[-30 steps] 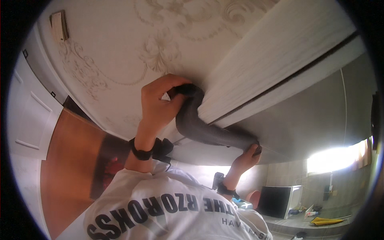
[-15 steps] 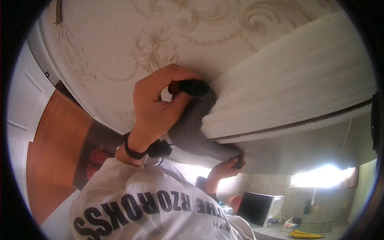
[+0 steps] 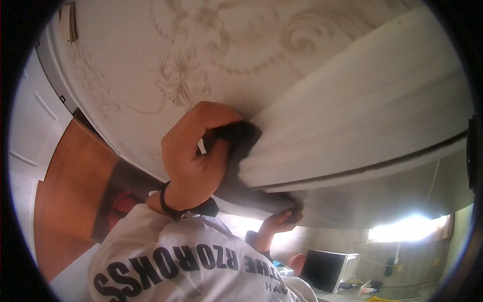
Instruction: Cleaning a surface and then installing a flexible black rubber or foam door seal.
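My left hand [image 3: 193,153], with a dark band on its wrist, is closed on the upper end of a dark grey cloth [image 3: 236,178]. This cloth hangs in a band from one hand to the other, along the end of a long whitish panel [image 3: 352,110] with a dark fuzzy strip [image 3: 372,162] along its lower edge. Lower and further right, my right hand [image 3: 280,222] is closed on the other end of the cloth. My left fingers are bent over the cloth beside the panel's corner; their tips are partly hidden.
A pale wall [image 3: 126,65] with raised floral patterns spans the top. At left are a white door [image 3: 35,131] and an orange-brown floor [image 3: 75,186]. At lower right, a dark-fronted white appliance [image 3: 322,272] stands on a counter below a bright window [image 3: 410,229].
My left hand has moved slightly down and left with the cloth, its back turned more toward me. My right hand is a little lower and still grips the cloth. The whole view has shifted slightly.
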{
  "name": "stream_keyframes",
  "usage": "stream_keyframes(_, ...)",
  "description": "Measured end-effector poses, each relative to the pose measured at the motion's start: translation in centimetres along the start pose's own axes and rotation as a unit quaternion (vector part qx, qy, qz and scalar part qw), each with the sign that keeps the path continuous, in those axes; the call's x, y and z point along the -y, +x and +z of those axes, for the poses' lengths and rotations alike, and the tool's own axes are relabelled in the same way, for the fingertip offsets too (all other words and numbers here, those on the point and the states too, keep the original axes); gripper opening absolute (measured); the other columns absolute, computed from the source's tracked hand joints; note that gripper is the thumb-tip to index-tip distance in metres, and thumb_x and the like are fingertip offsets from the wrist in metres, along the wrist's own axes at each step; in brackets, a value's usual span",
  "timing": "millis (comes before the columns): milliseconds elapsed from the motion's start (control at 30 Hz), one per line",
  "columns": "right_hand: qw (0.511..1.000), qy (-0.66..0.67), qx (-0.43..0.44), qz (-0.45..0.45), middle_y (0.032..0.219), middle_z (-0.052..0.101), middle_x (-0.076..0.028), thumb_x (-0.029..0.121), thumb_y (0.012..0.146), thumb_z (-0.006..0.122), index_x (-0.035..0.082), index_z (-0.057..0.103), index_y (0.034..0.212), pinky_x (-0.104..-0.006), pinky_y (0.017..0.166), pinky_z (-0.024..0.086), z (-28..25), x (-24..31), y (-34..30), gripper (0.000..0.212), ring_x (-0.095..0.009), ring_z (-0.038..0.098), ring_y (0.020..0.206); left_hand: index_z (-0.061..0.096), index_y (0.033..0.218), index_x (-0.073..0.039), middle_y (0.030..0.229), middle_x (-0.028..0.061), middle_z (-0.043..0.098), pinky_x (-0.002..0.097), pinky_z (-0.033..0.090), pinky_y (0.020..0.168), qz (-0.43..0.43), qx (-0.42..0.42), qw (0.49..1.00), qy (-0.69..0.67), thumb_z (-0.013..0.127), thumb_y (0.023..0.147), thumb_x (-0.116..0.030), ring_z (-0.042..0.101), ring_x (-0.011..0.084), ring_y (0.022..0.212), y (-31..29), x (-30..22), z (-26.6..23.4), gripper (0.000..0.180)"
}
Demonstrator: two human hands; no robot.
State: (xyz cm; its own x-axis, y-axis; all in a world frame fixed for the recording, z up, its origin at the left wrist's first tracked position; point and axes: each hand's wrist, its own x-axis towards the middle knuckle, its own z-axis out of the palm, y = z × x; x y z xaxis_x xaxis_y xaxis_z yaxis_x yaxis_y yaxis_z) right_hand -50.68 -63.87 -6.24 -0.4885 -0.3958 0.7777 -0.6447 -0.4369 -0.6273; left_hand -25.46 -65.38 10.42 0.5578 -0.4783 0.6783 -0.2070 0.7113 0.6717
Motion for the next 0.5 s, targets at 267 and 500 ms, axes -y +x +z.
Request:
stream_keyframes(267,0.998,0.040,-0.044,-0.007,0.088,0.053,-0.012,0.037,0.083,0.057,-0.006,0.048,0.100,-0.0279,0.070,0.042,1.1,1.0,0.9,0.047,-0.019,0.050,0.078,0.056,0.081,0.001,0.079,0.0073,0.058,0.0177,0.036,0.049,0.042,-0.001,0.998,-0.047,0.040,0.055,0.019,0.052,0.0105,0.063,0.3,0.4,0.7,0.035)
stream_keyframes(500,0.990,0.078,0.055,0.103,0.075,0.050,-0.004,0.033,0.081,0.059,-0.005,0.050,0.093,-0.0228,0.058,0.037,0.1,6.0,2.1,0.042,-0.013,0.045,0.065,0.059,0.082,0.002,0.078,0.0076,0.060,0.0181,0.038,0.050,0.159,-0.021,0.982,-0.101,0.046,0.055,0.017,0.053,0.0106,0.064,2.5,-1.8,1.2,0.033)
